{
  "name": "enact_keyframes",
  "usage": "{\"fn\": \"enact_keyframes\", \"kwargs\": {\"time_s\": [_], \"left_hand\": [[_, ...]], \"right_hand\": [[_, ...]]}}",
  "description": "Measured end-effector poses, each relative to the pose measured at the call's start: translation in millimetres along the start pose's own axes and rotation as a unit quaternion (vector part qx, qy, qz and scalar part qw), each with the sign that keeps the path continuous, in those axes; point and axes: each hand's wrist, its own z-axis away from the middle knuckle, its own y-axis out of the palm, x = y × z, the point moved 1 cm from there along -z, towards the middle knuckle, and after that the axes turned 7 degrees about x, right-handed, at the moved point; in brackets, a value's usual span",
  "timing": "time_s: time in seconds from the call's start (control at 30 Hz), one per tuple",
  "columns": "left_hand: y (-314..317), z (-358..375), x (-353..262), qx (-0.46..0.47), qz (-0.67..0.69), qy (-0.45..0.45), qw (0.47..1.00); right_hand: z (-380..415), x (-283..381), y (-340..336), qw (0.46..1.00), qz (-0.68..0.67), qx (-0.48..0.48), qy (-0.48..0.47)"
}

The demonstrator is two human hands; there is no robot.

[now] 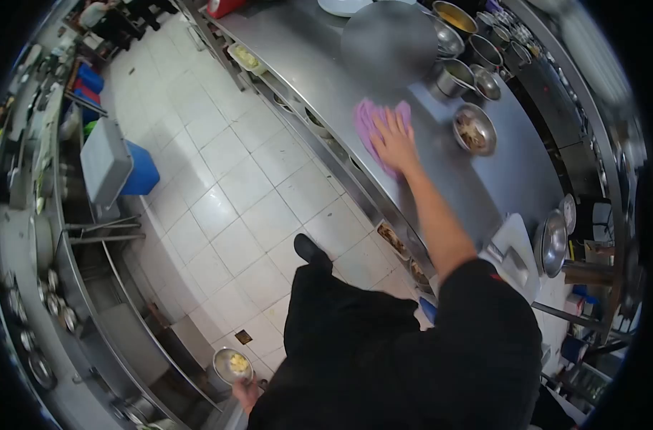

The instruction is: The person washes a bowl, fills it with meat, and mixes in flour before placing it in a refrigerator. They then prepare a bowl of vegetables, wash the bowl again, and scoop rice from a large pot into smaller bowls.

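1. Upper centre of the frame, the right hand [396, 147] presses down on a purple cloth [366, 123], fingers spread, flat on the steel counter [298, 54].
2. Down at lower left, the left hand [246, 394] grips a small metal bowl [221, 357] by its side, pale yellow pieces inside!
3. Right of the cloth, a food-filled steel bowl [490, 123] sits near a saucepan [448, 87].
4. Progress? Cloth on steel, bowl in hand; how much surface it has covered, nobody can tell.
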Motion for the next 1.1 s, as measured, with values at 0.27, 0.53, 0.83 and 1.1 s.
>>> {"fn": "enact_keyframes", "kwargs": {"time_s": [0.27,0.53,0.83,1.1], "left_hand": [[456,-66,-267,0.159,-0.089,0.186,0.966],[965,-133,-440,0.407,-0.255,0.205,0.853],[1142,-151,-522,0.434,-0.331,0.039,0.837],[1424,-211,-617,0.574,-0.622,0.109,0.521]], "right_hand": [[-40,55,31,0.955,0.066,0.005,0.289],[-486,227,51,0.993,-0.026,-0.092,-0.063],[-394,184,-80,0.973,0.165,0.071,0.144],[-743,509,-87,0.960,-0.162,-0.045,-0.224]]}}
